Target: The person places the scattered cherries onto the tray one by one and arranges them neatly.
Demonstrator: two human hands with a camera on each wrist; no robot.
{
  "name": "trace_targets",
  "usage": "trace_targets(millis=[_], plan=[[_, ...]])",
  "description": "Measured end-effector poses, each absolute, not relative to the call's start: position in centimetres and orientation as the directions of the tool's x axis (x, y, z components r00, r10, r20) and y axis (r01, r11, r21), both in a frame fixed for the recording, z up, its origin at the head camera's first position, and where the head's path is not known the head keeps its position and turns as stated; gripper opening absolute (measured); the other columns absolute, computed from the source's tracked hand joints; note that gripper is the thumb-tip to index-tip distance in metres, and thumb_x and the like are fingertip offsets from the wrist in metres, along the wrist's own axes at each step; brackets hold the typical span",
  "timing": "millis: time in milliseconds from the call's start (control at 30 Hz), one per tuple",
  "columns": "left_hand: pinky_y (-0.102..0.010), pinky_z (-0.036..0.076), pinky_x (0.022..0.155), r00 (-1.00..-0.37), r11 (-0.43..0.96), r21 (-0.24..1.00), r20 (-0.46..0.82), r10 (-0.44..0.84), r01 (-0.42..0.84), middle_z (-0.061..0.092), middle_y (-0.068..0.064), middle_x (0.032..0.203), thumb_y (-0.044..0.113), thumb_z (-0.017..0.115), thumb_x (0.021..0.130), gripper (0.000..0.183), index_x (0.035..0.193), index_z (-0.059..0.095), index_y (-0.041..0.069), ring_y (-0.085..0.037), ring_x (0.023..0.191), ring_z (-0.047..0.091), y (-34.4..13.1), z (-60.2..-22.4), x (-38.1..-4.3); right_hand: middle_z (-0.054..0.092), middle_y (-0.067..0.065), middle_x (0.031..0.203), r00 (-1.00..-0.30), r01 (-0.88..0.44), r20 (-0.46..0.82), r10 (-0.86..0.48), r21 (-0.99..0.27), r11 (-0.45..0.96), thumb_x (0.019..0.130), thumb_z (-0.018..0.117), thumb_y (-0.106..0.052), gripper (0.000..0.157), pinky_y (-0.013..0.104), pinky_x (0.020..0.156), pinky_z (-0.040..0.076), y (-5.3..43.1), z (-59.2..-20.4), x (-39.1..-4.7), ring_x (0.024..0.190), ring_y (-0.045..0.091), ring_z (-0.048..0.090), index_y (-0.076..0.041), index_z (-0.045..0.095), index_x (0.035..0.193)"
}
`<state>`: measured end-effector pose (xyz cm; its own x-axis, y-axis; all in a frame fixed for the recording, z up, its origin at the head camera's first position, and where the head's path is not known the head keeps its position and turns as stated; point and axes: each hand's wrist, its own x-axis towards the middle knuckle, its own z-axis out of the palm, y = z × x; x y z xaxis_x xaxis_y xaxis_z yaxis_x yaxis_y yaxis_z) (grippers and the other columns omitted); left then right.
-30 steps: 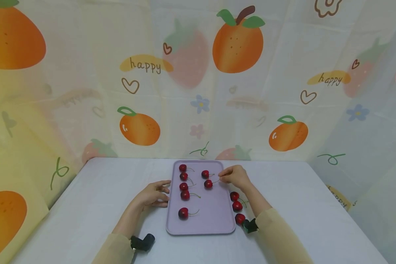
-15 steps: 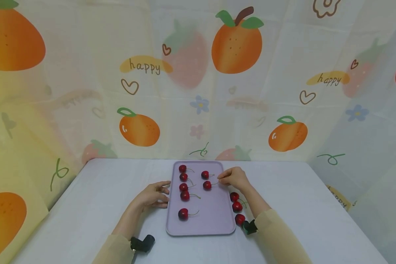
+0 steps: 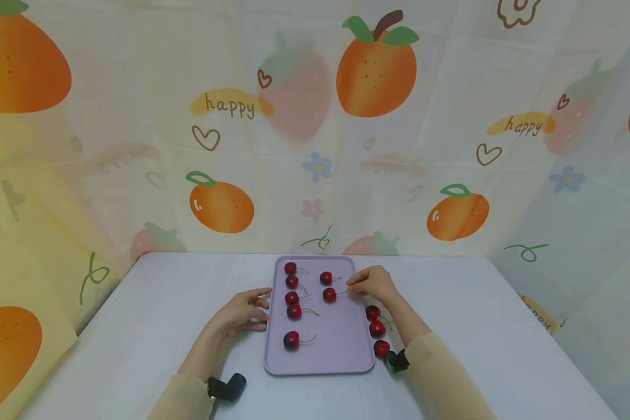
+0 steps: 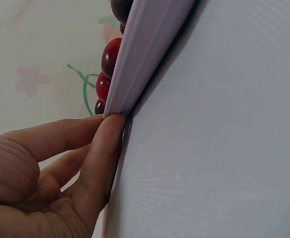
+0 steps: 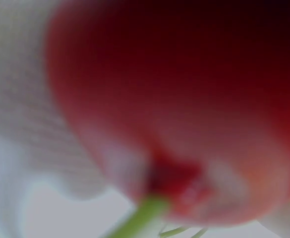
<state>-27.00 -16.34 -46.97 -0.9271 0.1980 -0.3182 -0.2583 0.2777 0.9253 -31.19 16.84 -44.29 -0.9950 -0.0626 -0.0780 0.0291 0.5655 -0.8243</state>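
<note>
In the head view, a light purple tray (image 3: 336, 350) lies on the white table with several dark red cherries on it. Thumb and fingertips of my right hand (image 3: 373, 283) pinch the stem of a cherry (image 3: 329, 295) at the tray's right side. That cherry sits below another cherry (image 3: 326, 278). My left hand (image 3: 238, 310) is at the tray's left edge, its thumb and fingers spaced along the side. The left wrist view shows the thumb (image 4: 107, 139) at the tray's outer wall (image 4: 145, 54).
A left column of several cherries (image 3: 294, 311) runs down the tray. On the table (image 3: 430, 280), right of the tray, lie three more cherries (image 3: 377, 328), the lowest near my right wrist's black camera (image 3: 397, 361). One cherry (image 5: 174, 99) fills the right wrist view. A fruit-print cloth (image 3: 315, 192) hangs behind.
My right hand has shifted slightly left, and the cherry whose stem it pinches has moved a little left too. My left hand has stayed at the tray's edge.
</note>
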Motion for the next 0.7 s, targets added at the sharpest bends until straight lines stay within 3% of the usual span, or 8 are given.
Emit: trace_targets(millis=[433, 700], plan=[[-0.032, 0.065, 0.072, -0.928, 0.286, 0.923, -0.319, 0.192, -0.258, 0.056, -0.013, 0.109, -0.009, 0.065, 0.079, 0.073, 0.148, 0.044, 0.005, -0.017, 0.080, 0.064, -16.3, -46.9, -26.9, 0.077, 0.012, 0.096, -0.995, 0.034, -0.076, -0.058, -0.848, 0.528, 0.081, 0.078, -0.010, 0.016, 0.029, 0.076, 0.064, 17.4, -44.0, -31.1, 0.076, 0.007, 0.069, -0.003, 0.079, 0.095], [-0.032, 0.065, 0.072, -0.928, 0.293, 0.924, -0.312, 0.204, -0.246, 0.056, -0.013, 0.109, -0.008, 0.066, 0.079, 0.073, 0.148, 0.043, 0.004, -0.016, 0.079, 0.064, -16.3, -47.0, -27.0, 0.075, 0.017, 0.100, -0.994, 0.023, -0.071, -0.084, -0.883, 0.468, 0.083, 0.076, -0.008, 0.023, 0.029, 0.078, 0.065, 18.3, -43.5, -30.9, 0.079, 0.008, 0.070, 0.004, 0.075, 0.102]])
